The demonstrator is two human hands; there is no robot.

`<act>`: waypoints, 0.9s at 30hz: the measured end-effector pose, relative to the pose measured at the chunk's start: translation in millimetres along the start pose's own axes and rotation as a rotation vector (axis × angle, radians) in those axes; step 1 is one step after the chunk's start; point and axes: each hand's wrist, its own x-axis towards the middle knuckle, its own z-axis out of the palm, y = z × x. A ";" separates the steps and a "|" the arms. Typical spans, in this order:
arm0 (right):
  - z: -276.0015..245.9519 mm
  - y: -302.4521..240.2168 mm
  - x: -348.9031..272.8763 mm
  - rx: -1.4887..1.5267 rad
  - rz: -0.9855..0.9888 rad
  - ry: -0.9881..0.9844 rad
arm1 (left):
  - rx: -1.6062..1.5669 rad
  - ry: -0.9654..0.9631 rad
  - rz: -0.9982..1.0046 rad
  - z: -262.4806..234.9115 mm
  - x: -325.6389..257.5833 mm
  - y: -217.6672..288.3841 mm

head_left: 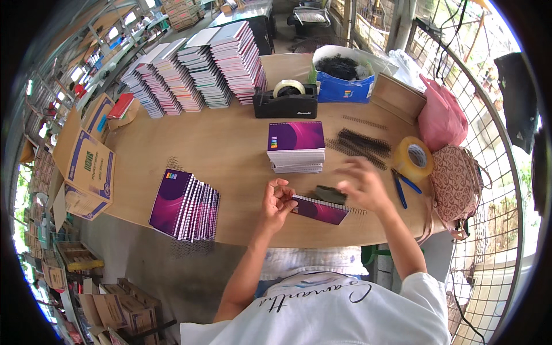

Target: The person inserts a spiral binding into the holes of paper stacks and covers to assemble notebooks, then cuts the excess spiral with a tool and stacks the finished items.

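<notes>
A purple-covered notebook (322, 211) lies in front of me, its punched edge facing away. A dark wire coil runs along that edge and sticks out past its right end. My left hand (279, 201) pinches the notebook's left end between thumb and fingers. My right hand (363, 183) hovers above the right end, fingers apart and slightly blurred, with nothing visible in it. Just behind the notebook is a dark olive flat piece (330, 194). Farther back stands a stack of purple notebooks (296, 137). To the left, a leaning pile of purple notebooks (184, 206) has coils poking out.
Loose dark coils (362, 144), blue-handled pliers (402, 187) and a tape roll (414, 156) lie at right, near a patterned bag (457, 181) and pink bag (443, 115). Behind are a tape dispenser (286, 104), a blue box (343, 89) of coils and tall notebook stacks (236, 63). A carton (86, 164) stands left.
</notes>
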 end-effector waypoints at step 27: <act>-5.5 -86.2 20.9 -0.231 -0.388 -0.100 | -0.028 0.166 0.054 13.1 -16.8 46.7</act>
